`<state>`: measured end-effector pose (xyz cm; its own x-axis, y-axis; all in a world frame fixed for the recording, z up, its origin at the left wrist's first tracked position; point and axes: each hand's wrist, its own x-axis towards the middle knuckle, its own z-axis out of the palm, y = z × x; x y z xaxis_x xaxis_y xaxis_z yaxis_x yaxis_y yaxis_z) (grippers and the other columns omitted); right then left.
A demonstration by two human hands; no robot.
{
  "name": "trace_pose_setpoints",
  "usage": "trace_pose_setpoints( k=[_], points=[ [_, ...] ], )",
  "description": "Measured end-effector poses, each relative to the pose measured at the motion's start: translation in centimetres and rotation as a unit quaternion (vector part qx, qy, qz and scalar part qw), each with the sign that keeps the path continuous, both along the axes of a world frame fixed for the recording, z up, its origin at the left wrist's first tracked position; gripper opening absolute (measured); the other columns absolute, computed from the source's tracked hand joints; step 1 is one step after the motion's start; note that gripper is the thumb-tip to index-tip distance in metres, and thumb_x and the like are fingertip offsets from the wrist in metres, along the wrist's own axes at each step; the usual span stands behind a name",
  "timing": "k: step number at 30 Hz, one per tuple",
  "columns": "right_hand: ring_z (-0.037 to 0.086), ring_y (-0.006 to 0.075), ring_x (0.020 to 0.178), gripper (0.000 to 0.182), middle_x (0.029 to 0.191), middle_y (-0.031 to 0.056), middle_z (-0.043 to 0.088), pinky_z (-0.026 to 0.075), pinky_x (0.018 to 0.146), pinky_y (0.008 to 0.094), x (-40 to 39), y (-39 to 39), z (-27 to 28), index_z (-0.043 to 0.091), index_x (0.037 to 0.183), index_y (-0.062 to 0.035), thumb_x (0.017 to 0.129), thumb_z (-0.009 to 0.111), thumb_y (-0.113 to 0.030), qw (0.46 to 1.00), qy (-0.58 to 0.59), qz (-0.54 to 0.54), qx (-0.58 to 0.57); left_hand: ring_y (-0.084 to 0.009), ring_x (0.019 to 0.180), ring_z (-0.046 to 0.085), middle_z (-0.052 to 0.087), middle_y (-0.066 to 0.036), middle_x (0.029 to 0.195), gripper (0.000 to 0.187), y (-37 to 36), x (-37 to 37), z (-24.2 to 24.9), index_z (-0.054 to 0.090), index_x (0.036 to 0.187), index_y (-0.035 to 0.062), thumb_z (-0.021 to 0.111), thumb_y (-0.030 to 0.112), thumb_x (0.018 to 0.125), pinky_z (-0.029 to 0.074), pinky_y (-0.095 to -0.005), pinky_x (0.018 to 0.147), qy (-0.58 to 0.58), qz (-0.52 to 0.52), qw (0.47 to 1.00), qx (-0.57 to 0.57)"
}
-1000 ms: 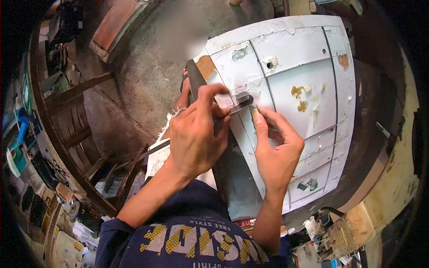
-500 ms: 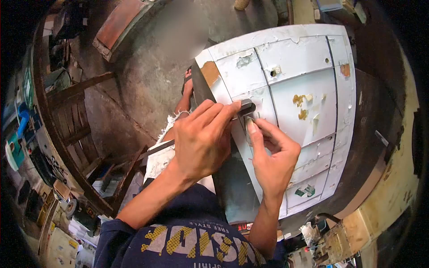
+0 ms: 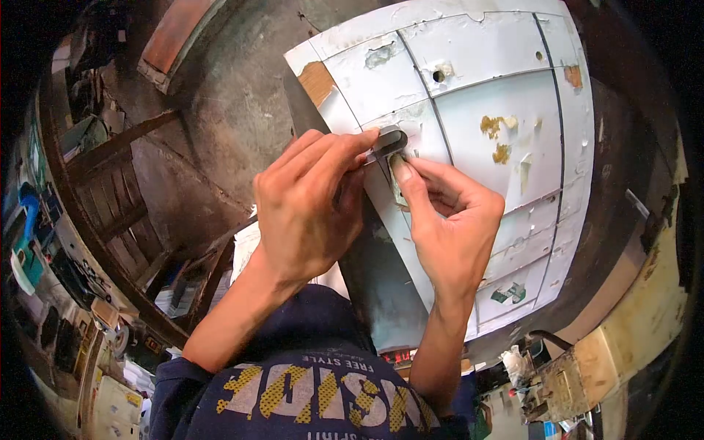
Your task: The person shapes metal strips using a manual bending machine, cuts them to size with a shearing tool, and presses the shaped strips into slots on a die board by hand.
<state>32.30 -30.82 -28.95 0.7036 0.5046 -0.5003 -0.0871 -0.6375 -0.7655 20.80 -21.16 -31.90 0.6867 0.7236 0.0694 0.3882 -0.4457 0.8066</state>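
My left hand [image 3: 312, 194] has its fingers wrapped round a dark rounded tool [image 3: 389, 144], whose end sticks out past the fingertips. Thumb and fingers of my right hand [image 3: 455, 216] pinch a small thin greyish piece [image 3: 400, 170] just below the tool's end. Both hands are over the left edge of a white panel [image 3: 506, 147], which has dark lines, holes and chipped brown patches. The lower part of the tool is hidden behind my left hand.
A wooden frame [image 3: 132, 139] with slats stands on the left. Beyond it, a reddish-brown board [image 3: 180, 37] lies near the top. A worn cream-coloured surface [image 3: 609, 359] is at the lower right, with a white crumpled item [image 3: 513, 364] beside it. Concrete floor [image 3: 242, 95] shows at upper left.
Both hands and the tool appear higher and slightly left in the view. The panel also appears higher and larger. The foot seen earlier no longer shows.
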Motion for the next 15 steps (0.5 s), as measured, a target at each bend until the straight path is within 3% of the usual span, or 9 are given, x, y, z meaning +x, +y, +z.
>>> trace_pose_setpoints(
  k=[15],
  points=[
    [0.069,0.0141,0.065,0.017,0.076,0.0125,0.073,0.053,0.06,0.0273,0.29,-0.1,-0.29,0.074,0.095,0.0055,0.086,0.073,-0.009,1.0,0.0,0.014,0.004,-0.0235,0.073,0.067,0.069,-0.01,0.086,0.035,-0.06,0.01,0.02,0.069,0.103,0.0038,0.071,-0.009,0.071,0.055,-0.0337,0.065,-0.007,0.005,1.0,-0.015]
  ],
)
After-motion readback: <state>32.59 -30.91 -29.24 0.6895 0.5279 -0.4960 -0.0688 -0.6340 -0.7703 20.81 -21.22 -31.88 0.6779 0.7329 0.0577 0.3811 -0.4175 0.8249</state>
